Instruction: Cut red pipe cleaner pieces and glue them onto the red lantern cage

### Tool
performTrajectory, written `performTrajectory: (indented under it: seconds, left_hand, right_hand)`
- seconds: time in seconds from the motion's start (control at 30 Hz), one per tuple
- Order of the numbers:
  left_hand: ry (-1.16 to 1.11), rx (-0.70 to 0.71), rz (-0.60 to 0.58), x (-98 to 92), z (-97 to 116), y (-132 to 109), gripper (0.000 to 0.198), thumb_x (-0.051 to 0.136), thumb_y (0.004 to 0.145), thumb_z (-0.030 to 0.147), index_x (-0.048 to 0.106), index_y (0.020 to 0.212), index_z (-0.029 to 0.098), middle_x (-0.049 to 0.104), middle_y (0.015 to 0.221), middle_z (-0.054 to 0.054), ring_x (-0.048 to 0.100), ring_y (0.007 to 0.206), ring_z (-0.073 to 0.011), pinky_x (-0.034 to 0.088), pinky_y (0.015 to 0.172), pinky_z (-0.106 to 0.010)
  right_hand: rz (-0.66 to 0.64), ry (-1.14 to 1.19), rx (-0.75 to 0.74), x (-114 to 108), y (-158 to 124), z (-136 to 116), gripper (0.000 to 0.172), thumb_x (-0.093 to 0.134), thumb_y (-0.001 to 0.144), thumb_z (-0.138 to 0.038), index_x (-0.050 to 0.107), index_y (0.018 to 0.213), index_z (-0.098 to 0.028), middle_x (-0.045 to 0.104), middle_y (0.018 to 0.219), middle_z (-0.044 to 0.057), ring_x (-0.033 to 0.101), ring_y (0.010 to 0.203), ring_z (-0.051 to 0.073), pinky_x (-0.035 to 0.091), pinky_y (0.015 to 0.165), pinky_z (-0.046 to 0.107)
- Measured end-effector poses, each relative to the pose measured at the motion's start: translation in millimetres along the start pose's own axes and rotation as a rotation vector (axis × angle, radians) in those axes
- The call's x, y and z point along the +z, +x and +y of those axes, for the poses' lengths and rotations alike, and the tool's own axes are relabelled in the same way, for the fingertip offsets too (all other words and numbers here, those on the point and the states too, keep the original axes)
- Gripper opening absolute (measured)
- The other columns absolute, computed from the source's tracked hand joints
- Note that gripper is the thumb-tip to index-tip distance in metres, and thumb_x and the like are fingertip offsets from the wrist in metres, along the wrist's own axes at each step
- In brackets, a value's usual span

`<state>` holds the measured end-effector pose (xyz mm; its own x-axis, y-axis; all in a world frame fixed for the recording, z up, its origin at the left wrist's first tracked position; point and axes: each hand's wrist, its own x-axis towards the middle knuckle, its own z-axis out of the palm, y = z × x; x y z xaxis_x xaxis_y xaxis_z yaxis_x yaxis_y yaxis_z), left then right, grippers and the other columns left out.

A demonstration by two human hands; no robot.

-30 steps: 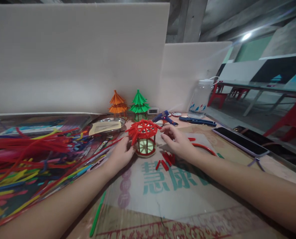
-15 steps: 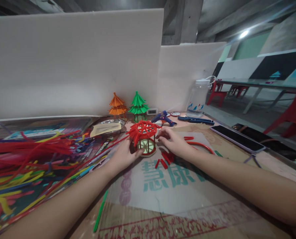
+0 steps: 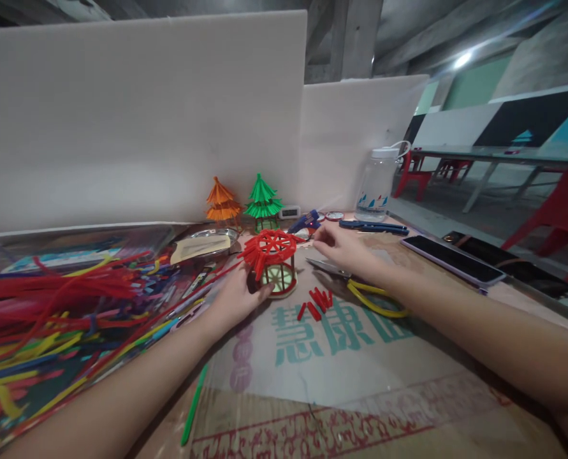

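My left hand [image 3: 240, 290] is closed around the left side of a small model pavilion. The pavilion [image 3: 280, 280] has a red spoked ring on top with red strips hanging from its left, dark posts and a pale round base. My right hand [image 3: 343, 248] is held to the right of it, fingers curved and apart, beside a blue glue gun [image 3: 306, 220]; the gun's handle end is hidden by the hand. Below this hand lie scissors [image 3: 377, 303] with yellow handles, partly covered by my forearm. Several short red pieces [image 3: 316, 303] lie before the pavilion.
Colourful strips [image 3: 64, 287] are heaped at the left. Behind stand an orange model [image 3: 222, 204], a green model [image 3: 263, 201] and a metal dish [image 3: 229, 239]. A water bottle [image 3: 373, 185], blue pliers-like tool [image 3: 374, 227] and phone [image 3: 451, 258] are at the right.
My right hand has moved away from the pavilion, back and right towards the glue gun. The scissors have come into view beneath it. My left hand stays on the pavilion.
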<state>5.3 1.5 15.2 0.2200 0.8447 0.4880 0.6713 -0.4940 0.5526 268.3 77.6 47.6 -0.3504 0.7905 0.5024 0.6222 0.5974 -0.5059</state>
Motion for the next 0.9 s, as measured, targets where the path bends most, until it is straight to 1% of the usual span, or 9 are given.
performTrajectory:
  seconds: [0.1,0.17,0.23,0.3,0.4,0.53,0.67,0.77,0.9]
  left_hand:
    - [-0.008,-0.018,0.000,-1.3,5,1,0.049,0.067,0.081,0.040,0.062,0.124,0.018,0.068,0.128,-0.012,0.060,0.125,-0.0337,0.046,0.108,-0.047]
    - [-0.041,-0.010,-0.004,-1.5,7,1,0.049,0.067,0.081,0.039,0.062,0.125,0.018,0.068,0.128,-0.011,0.060,0.124,-0.0329,0.046,0.109,-0.046]
    - [-0.080,-0.001,-0.007,-1.1,7,2,0.049,0.068,0.081,0.038,0.062,0.126,0.018,0.067,0.129,-0.011,0.061,0.124,-0.0320,0.046,0.109,-0.046]
    - [-0.100,0.003,-0.007,-0.3,6,3,0.049,0.069,0.080,0.038,0.062,0.125,0.018,0.068,0.129,-0.012,0.061,0.122,-0.0323,0.047,0.108,-0.047]
    - [-0.076,-0.009,0.005,0.7,3,3,0.047,0.069,0.080,0.036,0.063,0.122,0.017,0.068,0.127,-0.013,0.062,0.120,-0.0336,0.048,0.107,-0.048]
    - [-0.057,-0.018,0.013,2.1,0,2,0.048,0.069,0.078,0.032,0.061,0.123,0.017,0.067,0.128,-0.013,0.060,0.122,-0.0335,0.048,0.107,-0.048]
    - [-0.023,0.008,0.003,4.2,-5,1,0.044,0.065,0.079,0.028,0.061,0.121,0.017,0.068,0.124,-0.012,0.062,0.119,-0.0321,0.047,0.107,-0.047]
    - [-0.020,0.023,0.016,6.0,-10,0,0.046,0.062,0.080,0.028,0.059,0.124,0.014,0.066,0.125,-0.014,0.061,0.120,-0.0323,0.045,0.109,-0.049]
    - [-0.022,0.025,0.028,6.9,-13,-1,0.049,0.063,0.079,0.029,0.057,0.125,0.013,0.065,0.125,-0.016,0.060,0.120,-0.0326,0.046,0.108,-0.049]
  right_hand:
    - [0.029,-0.137,0.102,-9,11,29,0.018,0.061,0.084,-0.028,0.058,0.098,-0.018,0.067,0.097,0.008,0.062,0.087,0.022,0.048,0.078,0.034]
    - [0.019,-0.152,0.144,-10,15,49,0.030,0.062,0.084,-0.025,0.059,0.111,-0.014,0.067,0.112,0.015,0.063,0.102,0.026,0.049,0.088,0.037]
    - [0.002,-0.156,0.164,-10,18,63,0.044,0.063,0.084,-0.024,0.056,0.125,-0.010,0.062,0.130,0.020,0.059,0.120,0.029,0.046,0.100,0.040]
    - [-0.026,-0.163,0.176,-8,20,71,0.057,0.064,0.085,-0.027,0.050,0.137,-0.009,0.054,0.143,0.023,0.053,0.131,0.031,0.041,0.108,0.043]
    - [-0.085,-0.170,0.185,-5,28,76,0.068,0.068,0.085,-0.033,0.045,0.145,-0.011,0.051,0.148,0.023,0.053,0.132,0.034,0.042,0.108,0.045]
    - [-0.138,-0.180,0.202,3,47,78,0.061,0.071,0.084,-0.036,0.054,0.139,-0.013,0.061,0.138,0.021,0.062,0.121,0.034,0.047,0.101,0.043]
    - [-0.127,-0.191,0.228,12,63,81,0.054,0.069,0.087,-0.040,0.060,0.133,-0.013,0.068,0.128,0.019,0.065,0.114,0.033,0.049,0.098,0.041]
    - [-0.111,-0.202,0.230,17,68,82,0.050,0.068,0.087,-0.038,0.062,0.130,-0.013,0.069,0.126,0.020,0.066,0.113,0.033,0.049,0.096,0.041]
    - [-0.094,-0.218,0.234,20,67,81,0.047,0.075,0.080,-0.035,0.067,0.120,-0.012,0.071,0.120,0.019,0.067,0.109,0.033,0.050,0.094,0.040]
